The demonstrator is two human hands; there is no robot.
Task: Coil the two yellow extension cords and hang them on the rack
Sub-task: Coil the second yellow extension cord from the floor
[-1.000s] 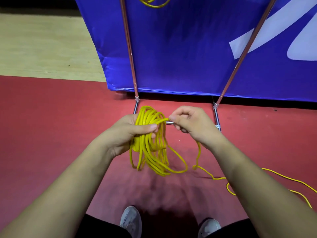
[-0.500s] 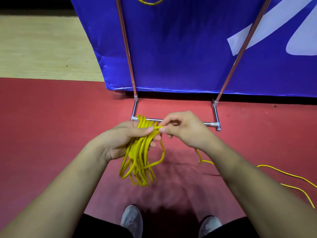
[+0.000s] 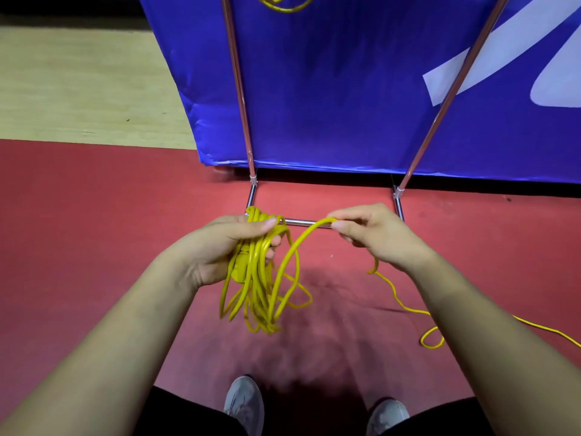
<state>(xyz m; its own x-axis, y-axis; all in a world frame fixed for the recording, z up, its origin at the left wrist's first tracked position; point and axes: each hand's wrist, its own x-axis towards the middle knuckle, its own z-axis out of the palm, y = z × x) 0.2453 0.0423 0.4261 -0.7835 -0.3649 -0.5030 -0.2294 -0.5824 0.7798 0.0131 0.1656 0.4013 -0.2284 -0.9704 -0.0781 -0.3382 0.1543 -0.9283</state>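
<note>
**Both hands on the yellow cord, coil hanging before the rack**

Head view: we see both bare forearms reaching forward and down over the red floor [image 3: 94, 247]. Our left hand [image 3: 220, 247] is turned palm inward, thumb laid across the top of the yellow cord [image 3: 256, 287] and fingers curled behind it, so its grip is closed round the gathered loops. Our right hand [image 3: 380, 234] sits level with it and apart to the right, knuckles up, its grip pinching a single strand of the same cord between thumb and forefinger.

That strand arches from the right hand down and leftward into the bundle. The bundle hangs below the left hand, its long axis near vertical and its loops pointing down at the floor; a thicker yellow block lies against the left palm. The loose tail [image 3: 405, 305] drops from under the right hand, runs rightward along the floor, makes a small loop and leaves at the right edge.

Open red floor lies to either side of the hands. Just ahead stands the rack [image 3: 242, 99], its two slanted poles rising before a blue banner [image 3: 345, 89] and its base bar [image 3: 301, 221] showing in the gap between the hands. A second cord [image 3: 283, 4] shows at the top edge between the poles, cut off by the frame; we cannot tell how it hangs. Pale wooden floor [image 3: 78, 83] fills the upper left; two grey shoes [image 3: 243, 401] stand at the bottom edge, beneath the coil.
</note>
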